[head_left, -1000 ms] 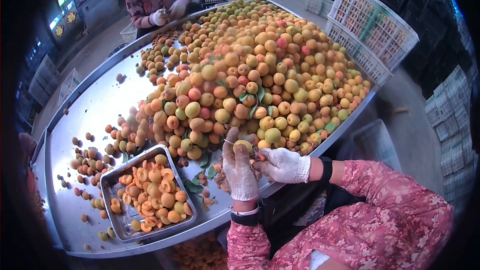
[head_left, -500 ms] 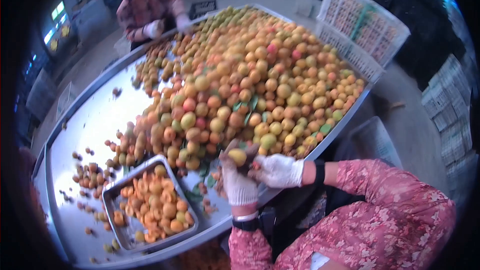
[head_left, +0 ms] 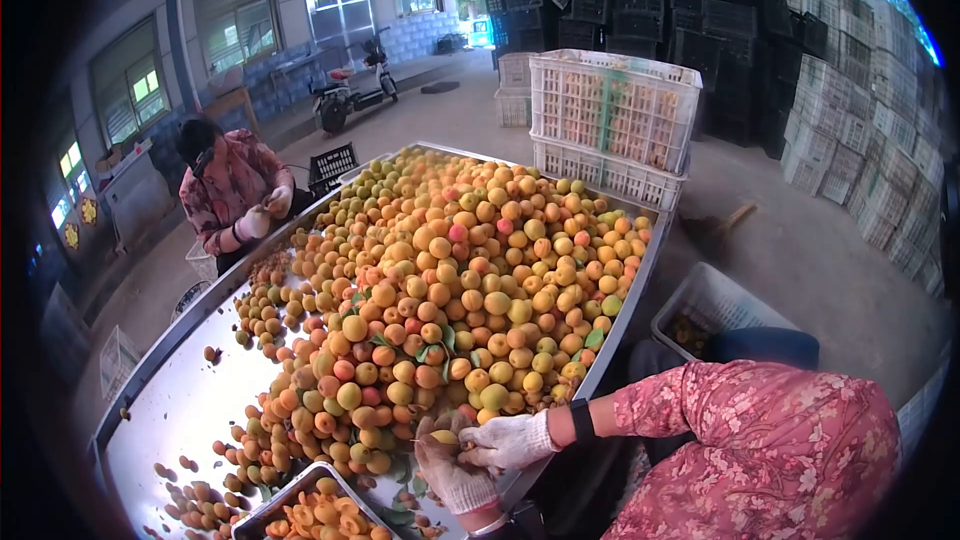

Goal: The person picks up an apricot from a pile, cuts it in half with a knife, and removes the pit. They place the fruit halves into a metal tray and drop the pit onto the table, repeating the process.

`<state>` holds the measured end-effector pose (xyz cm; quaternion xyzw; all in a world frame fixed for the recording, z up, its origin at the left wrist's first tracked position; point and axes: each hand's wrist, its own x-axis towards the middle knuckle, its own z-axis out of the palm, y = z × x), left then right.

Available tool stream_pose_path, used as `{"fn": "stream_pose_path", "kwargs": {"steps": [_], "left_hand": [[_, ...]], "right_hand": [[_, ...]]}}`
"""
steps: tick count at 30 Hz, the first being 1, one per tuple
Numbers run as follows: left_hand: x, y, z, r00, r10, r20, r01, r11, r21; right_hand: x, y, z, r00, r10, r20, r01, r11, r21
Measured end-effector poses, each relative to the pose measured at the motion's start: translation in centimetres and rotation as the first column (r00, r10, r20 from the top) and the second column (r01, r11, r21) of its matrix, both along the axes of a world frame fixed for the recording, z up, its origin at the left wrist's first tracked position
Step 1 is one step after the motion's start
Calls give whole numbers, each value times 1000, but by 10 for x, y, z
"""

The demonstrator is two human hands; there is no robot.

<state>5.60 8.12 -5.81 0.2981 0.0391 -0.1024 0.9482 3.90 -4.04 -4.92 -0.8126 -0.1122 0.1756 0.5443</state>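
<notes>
My left hand [head_left: 455,470], in a soiled white glove, is closed around a yellow apricot [head_left: 442,437] at the near edge of the metal table. My right hand [head_left: 508,442], also gloved, meets it from the right. Its fingers are bent together near the apricot; whatever they pinch is too small to make out. Just beyond both hands rises a large heap of orange and yellow apricots [head_left: 480,290] with some green leaves. To the left, a metal tray [head_left: 262,517] holds opened apricot halves [head_left: 325,515], cut off by the lower frame edge.
Across the metal table [head_left: 150,445], a person [head_left: 235,190] handles something small at the left rim. White crates [head_left: 612,120] stand at the far right corner. A white bin [head_left: 725,300] and blue round container [head_left: 765,350] sit right of me. Black crates [head_left: 630,0] are stacked behind.
My view has tilted up, so the table sits lower and the background shows. My hands stay together around the apricot. The person opposite has brought both hands together.
</notes>
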Motion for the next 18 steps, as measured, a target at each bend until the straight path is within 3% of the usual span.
{"fn": "stream_pose_path", "kwargs": {"steps": [1,3,4,11,13,15,18], "left_hand": [[0,0,1,1000,-17,-2,17,998,56],[-2,0,5,999,-26,38,26,1000,15],[-3,-2,6,1000,-22,15,22,1000,4],[-4,1,0,996,-79,47,83,994,-72],[-5,0,3,994,-89,59,94,992,-79],[-6,-2,4,993,-82,89,90,992,-88],[-9,-2,8,990,-81,116,94,989,-116]], "right_hand": [[-3,-1,12,1000,-2,5,2,1000,-2],[-12,-2,45,965,-55,-256,64,998,29],[-12,-1,37,950,-74,-305,104,991,82],[-15,-8,23,891,60,-451,106,936,335],[-18,-8,28,825,76,-560,208,880,427],[-17,-11,25,822,64,-566,232,870,435],[-15,-13,27,859,60,-508,122,941,317]]}}
